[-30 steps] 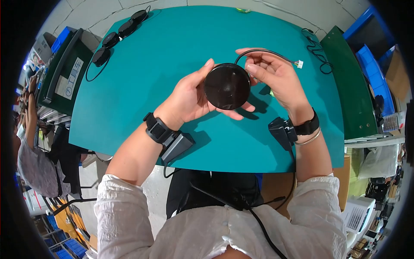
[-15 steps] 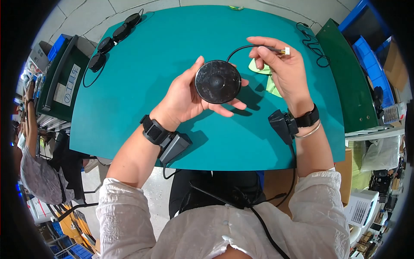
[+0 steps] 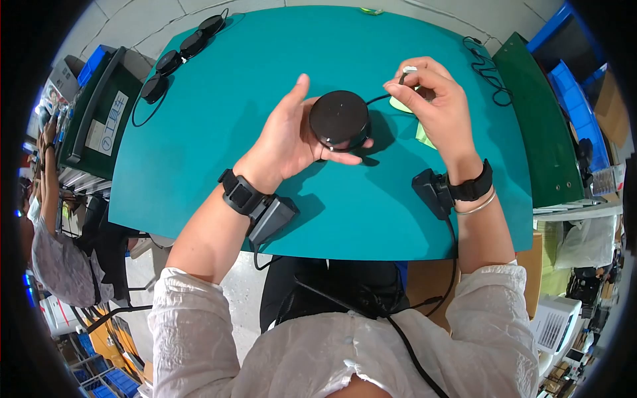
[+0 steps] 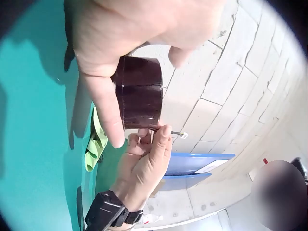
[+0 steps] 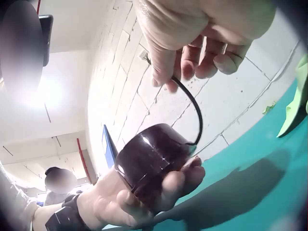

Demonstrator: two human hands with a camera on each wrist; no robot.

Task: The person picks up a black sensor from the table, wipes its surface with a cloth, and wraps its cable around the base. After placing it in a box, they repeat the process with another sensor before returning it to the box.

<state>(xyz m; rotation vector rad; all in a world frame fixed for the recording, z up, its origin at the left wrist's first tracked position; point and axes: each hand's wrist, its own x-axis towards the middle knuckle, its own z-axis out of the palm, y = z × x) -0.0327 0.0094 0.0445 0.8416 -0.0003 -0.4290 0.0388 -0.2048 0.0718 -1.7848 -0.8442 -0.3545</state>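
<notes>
In the head view a black cylindrical device (image 3: 339,116) with a glossy side wall lies tilted in my left hand (image 3: 285,139). The fingers curl round its underside, while the thumb stands out straight, apart from it. From its rim runs a short black cable (image 5: 195,103) that arcs up to my right hand (image 3: 441,106). Thumb and forefinger there pinch the cable near its end, and a small white connector (image 3: 409,69) pokes out above them. A light green cloth (image 3: 424,134) lies on the table behind the right hand, partly hidden.
Linked black round units (image 3: 168,62) with a cable lie at the table's back left. A coiled black cable (image 3: 491,83) rests near the right edge. Green cabinets flank the teal table (image 3: 265,66), one marked with a white label (image 3: 113,123). A wall stands behind.
My right hand has slid from beside the device out along the cable to the connector end, which now points up instead of right. My left hand has tilted the device, showing more of its side.
</notes>
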